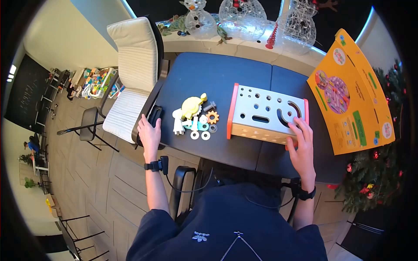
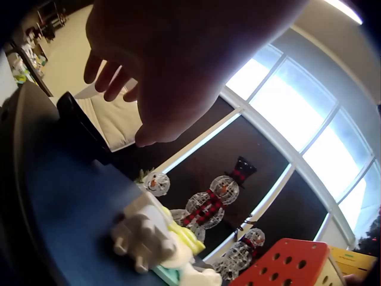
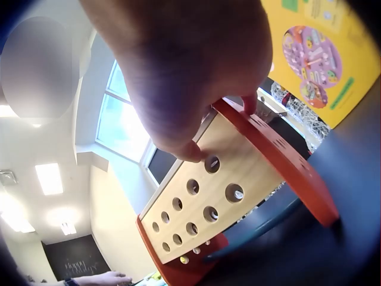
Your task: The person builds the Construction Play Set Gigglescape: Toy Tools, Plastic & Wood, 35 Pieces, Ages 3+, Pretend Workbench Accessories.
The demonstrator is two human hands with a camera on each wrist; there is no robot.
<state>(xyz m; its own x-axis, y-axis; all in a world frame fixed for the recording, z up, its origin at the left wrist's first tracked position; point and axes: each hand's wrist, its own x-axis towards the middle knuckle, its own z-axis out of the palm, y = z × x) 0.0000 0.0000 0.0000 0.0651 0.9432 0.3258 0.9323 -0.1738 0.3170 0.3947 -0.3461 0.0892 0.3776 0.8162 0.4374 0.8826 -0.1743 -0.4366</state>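
At the right of the table, a wooden toy workbench (image 1: 265, 114) has a grey top with round holes and slots, and red end panels. My right hand (image 1: 301, 141) grips its near right corner, fingers over the top and thumb (image 3: 189, 152) on the pale front side with its rows of holes. My left hand (image 1: 149, 135) is at the table's left edge, beside a black object (image 1: 155, 115), its fingers loose with nothing in them. Between the hands lie loose toy parts: a yellow piece (image 1: 191, 106), an orange gear (image 1: 212, 116), a grey bolt (image 1: 210, 106) and white washers (image 1: 205, 135).
A large yellow cardboard box panel (image 1: 352, 95) stands at the table's right, by a decorated Christmas tree (image 1: 370, 178). A cushioned chair (image 1: 130, 87) is close at the left. Wire snowmen (image 1: 244, 17) line the window sill behind the dark blue table (image 1: 217, 71).
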